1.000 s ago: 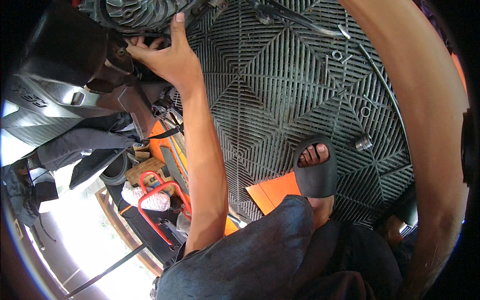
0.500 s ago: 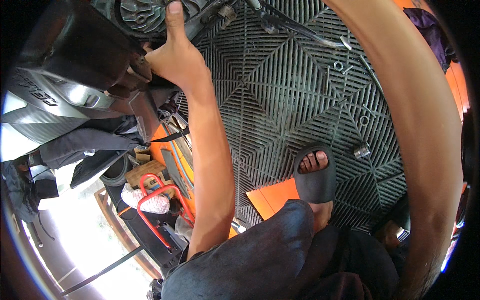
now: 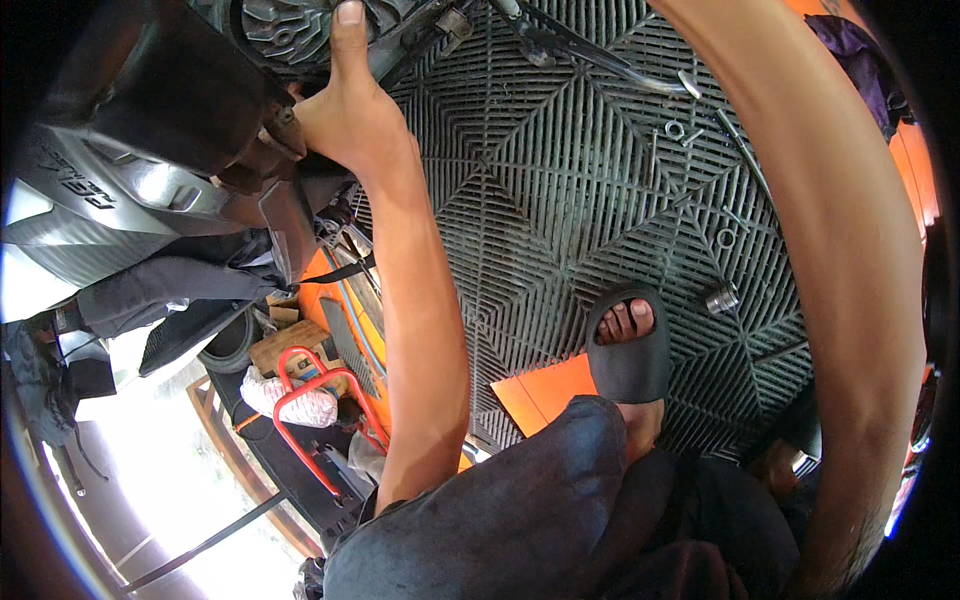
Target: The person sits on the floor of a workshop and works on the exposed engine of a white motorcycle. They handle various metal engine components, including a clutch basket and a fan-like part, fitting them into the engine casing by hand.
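Observation:
At the upper left, my left hand (image 3: 355, 115) is against the underside of a motorcycle or scooter. Its thumb is stretched up over a round, ridged dark metal part (image 3: 285, 35); the other fingers are hidden behind dark parts of the machine, so their grip does not show. A black plastic housing (image 3: 150, 90) and a silver body panel (image 3: 110, 190) lie left of that hand. My right forearm (image 3: 830, 230) runs up the right side and leaves the picture at the top, with the right hand beyond the edge.
Loose on the black slatted floor mat (image 3: 520, 200) are a metal ring (image 3: 726, 239), a socket (image 3: 722, 298), a long rod (image 3: 742, 150) and small bolts (image 3: 690, 138). A metal lever (image 3: 620, 70) extends above them. My sandalled foot (image 3: 630, 345) is nearby. A red-handled item (image 3: 320, 380) stands left.

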`<state>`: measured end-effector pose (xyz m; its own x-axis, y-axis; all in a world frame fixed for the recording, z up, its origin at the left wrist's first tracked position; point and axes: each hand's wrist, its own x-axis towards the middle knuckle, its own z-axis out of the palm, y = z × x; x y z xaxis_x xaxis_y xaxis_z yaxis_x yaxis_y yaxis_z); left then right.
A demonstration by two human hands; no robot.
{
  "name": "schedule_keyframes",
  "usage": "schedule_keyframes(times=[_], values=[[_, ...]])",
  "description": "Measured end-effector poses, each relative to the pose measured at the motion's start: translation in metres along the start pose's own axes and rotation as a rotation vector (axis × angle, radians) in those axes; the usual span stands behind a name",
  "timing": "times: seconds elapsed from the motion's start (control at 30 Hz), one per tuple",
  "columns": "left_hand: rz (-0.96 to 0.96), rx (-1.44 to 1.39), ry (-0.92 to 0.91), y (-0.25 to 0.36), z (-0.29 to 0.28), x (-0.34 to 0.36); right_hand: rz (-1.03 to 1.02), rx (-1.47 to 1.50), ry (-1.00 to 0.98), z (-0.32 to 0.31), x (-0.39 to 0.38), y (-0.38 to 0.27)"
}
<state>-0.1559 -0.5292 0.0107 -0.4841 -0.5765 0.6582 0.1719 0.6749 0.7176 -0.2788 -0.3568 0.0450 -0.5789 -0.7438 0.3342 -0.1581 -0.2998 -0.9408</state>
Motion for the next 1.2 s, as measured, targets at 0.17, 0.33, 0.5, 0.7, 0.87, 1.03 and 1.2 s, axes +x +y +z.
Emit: schedule_keyframes(times=[0.17, 0.33, 0.5, 0.7, 0.87, 1.03, 1.2], values=[[0.013, -0.048, -0.02, -0.001, 0.005, 0.0, -0.034, -0.019, 0.016, -0.004, 0.0, 0.007], [0.07, -0.163, -0.059, -0.001, 0.005, 0.001, -0.077, -0.08, 0.005, -0.007, 0.0, 0.004], [-0.012, 0.007, -0.019, 0.0, 0.006, -0.002, -0.036, -0.168, 0.021, -0.01, -0.001, 0.001], [-0.041, 0.074, -0.049, 0.023, 0.003, -0.025, -0.046, -0.197, 0.027, -0.009, -0.001, 0.007], [0.057, 0.194, -0.069, 0.032, -0.008, -0.038, -0.122, -0.179, 0.005, -0.007, 0.005, 0.013], [0.007, 0.106, -0.046, 0.041, 0.003, -0.037, -0.101, -0.213, 0.049, -0.007, 0.008, 0.016], [-0.029, 0.158, -0.04, 0.041, 0.0, -0.035, -0.136, -0.157, 0.04, -0.007, 0.009, 0.022]])
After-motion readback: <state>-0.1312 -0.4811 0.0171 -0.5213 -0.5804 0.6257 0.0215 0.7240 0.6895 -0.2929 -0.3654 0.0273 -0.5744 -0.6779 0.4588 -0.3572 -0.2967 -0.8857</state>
